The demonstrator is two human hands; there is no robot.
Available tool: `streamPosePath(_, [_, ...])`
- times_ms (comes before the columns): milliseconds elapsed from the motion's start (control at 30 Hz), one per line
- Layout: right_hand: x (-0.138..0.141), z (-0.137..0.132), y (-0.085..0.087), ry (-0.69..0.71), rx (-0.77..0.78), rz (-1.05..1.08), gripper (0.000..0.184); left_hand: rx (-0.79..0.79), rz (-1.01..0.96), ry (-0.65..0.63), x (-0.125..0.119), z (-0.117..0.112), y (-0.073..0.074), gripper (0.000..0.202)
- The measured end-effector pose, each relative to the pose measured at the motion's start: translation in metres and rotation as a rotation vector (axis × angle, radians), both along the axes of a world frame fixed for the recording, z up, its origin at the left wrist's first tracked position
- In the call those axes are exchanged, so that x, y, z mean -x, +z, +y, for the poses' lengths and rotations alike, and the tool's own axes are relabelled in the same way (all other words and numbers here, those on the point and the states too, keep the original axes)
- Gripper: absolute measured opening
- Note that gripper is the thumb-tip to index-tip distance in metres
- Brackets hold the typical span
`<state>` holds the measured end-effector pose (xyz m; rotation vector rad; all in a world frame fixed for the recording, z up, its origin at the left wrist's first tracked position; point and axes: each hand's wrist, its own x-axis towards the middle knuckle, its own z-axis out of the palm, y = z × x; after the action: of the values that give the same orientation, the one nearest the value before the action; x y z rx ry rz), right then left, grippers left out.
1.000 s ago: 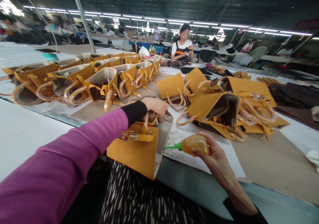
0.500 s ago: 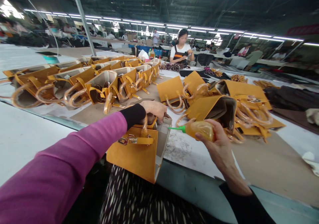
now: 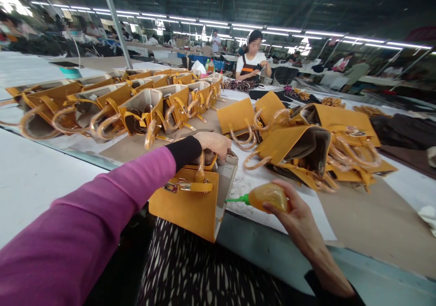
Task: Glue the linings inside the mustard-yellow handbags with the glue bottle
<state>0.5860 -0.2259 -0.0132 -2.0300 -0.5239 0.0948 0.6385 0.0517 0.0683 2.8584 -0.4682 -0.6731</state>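
A mustard-yellow handbag (image 3: 190, 206) lies over the table's near edge, its buckled strap facing up. My left hand (image 3: 215, 143) is curled over the bag's top opening, fingers gripping the rim by the handle. My right hand (image 3: 295, 215) holds a small amber squeeze bottle (image 3: 267, 196) whose green nozzle (image 3: 235, 200) points left at the bag's grey side panel, a short gap away.
A row of open yellow handbags (image 3: 102, 111) lines the table at the left. A loose pile of the same bags (image 3: 306, 147) lies to the right on brown paper (image 3: 368, 215). A seated person (image 3: 252, 63) works at the far end, others beyond.
My right hand lifted the bottle toward the bag's top, then lowered it again to beside the side panel. My left hand kept its grip on the bag.
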Motion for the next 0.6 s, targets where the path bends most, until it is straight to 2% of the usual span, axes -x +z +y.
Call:
streamPosePath(267, [0.015, -0.004, -0.017, 0.048, -0.006, 0.163, 0.052, -0.090, -0.036, 0.001, 0.005, -0.006, 0.003, 0.028])
streamPosePath(400, [0.017, -0.004, -0.019, 0.087, -0.034, 0.198, 0.052, -0.102, -0.063, -0.013, 0.010, -0.008, 0.005, 0.030])
streamPosePath(500, [0.019, -0.003, -0.014, 0.107, -0.113, 0.282, 0.053, -0.106, -0.077, -0.015, 0.021, -0.011, 0.018, 0.028])
streamPosePath(600, [0.019, -0.002, -0.004, 0.084, -0.232, 0.379, 0.052, -0.122, -0.123, -0.011, 0.037, -0.014, 0.044, 0.024])
